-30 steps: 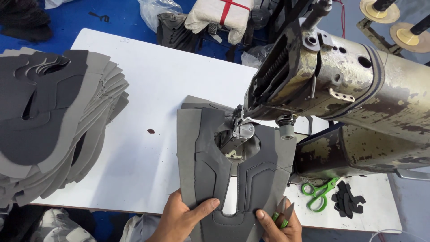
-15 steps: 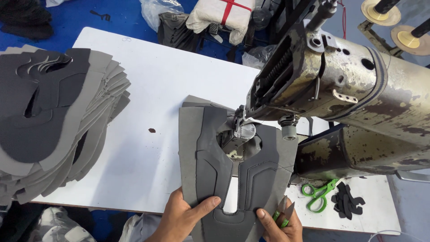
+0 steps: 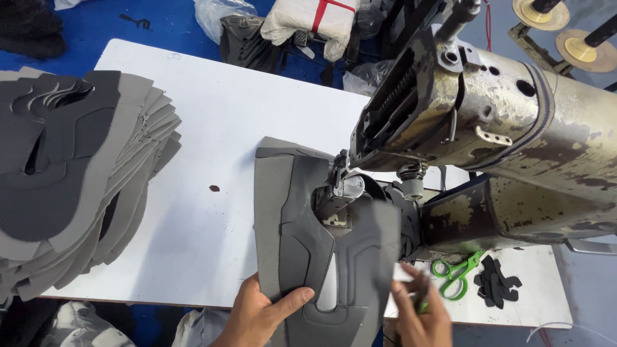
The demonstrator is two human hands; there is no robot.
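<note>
A worn metal sewing machine [image 3: 501,128] filled the frame's right; matte grey cut panels [image 3: 71,186] fanned at left on the white tabletop [image 3: 212,128]. At centre, a grey shoe upper [image 3: 308,244] lay under the needle, left hand [image 3: 257,315] pinching its edge, right hand [image 3: 421,315] blurred, grip unclear.

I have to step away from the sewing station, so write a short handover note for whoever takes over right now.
Left hand: thumb pressed on the grey shoe upper piece, holding its near left edge.
Right hand: at the piece's near right edge; blurred, grip unclear.
The piece sits under the presser foot of the sewing machine.
Stack of grey cut pieces at left, green scissors at right.
Stitching progress cannot be read.
</note>
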